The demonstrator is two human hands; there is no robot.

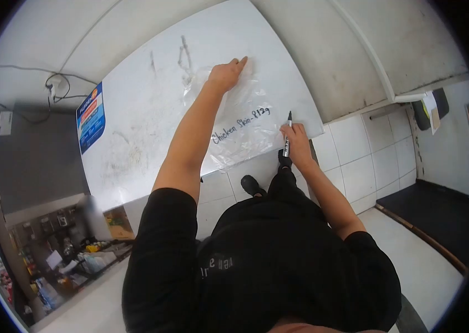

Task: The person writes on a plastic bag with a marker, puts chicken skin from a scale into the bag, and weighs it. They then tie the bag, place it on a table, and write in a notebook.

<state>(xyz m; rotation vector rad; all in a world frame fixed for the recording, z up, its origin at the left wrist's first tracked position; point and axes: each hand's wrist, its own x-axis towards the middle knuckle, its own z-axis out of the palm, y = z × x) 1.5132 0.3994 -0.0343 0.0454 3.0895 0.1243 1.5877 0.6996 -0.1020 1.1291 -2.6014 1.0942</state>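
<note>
A clear plastic bag (234, 122) lies flat on a white surface (134, 111) and bears the handwriting "Chicken Skin-812g". My left hand (227, 75) rests on the bag's far part, its index finger stretched out and the other fingers partly curled. At the surface's near right edge, my right hand (296, 141) holds a black-and-white marker (287, 139), its dark tip uncapped and pointing away from me. The marker is just right of the writing, and its tip appears apart from the bag.
A blue label (91, 117) is stuck on the surface's left edge. Beyond it, a cable (59, 74) runs to a wall socket. Shelves with assorted items (73, 255) stand at lower left. A dark mat (431, 213) lies on the right, and my shoe (251, 185) shows below.
</note>
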